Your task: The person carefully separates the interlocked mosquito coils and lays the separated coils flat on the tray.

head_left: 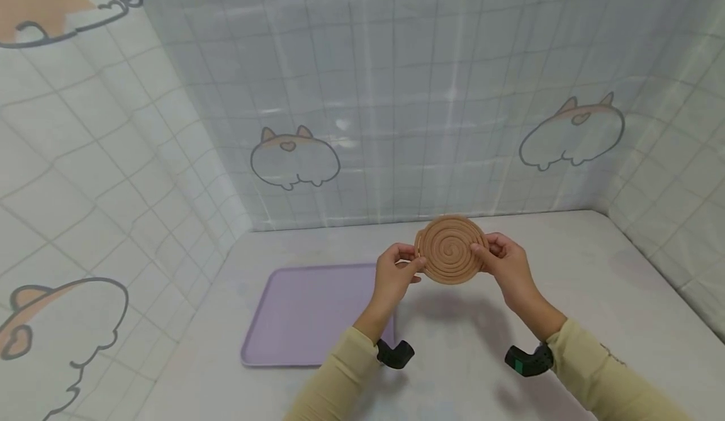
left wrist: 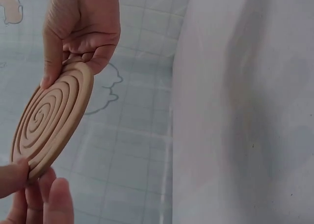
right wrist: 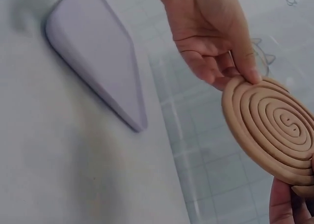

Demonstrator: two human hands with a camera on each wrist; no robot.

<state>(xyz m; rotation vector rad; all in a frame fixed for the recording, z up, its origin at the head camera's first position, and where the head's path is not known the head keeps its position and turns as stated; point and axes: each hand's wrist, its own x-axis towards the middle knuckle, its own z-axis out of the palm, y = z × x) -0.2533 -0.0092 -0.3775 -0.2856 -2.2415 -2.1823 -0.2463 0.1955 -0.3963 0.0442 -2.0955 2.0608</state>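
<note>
Between both hands a flat tan mosquito coil (head_left: 451,250) is held up above the table, its spiral face towards the head camera. My left hand (head_left: 393,276) pinches its left edge between thumb and fingers; the right hand (head_left: 510,269) grips the opposite edge, thumb on the front face. In the left wrist view the coil (left wrist: 51,113) is seen at a slant, rings packed close together. The right wrist view shows the small S-shaped centre of the coil (right wrist: 274,126), with two small slots in it.
A shallow lilac tray (head_left: 306,314) lies on the white table (head_left: 595,270), left of the coil and partly behind the left forearm. Tile-patterned sheeting (head_left: 396,94) with cartoon dogs surrounds the table at the back and sides. Black devices (head_left: 529,359) are strapped to both wrists.
</note>
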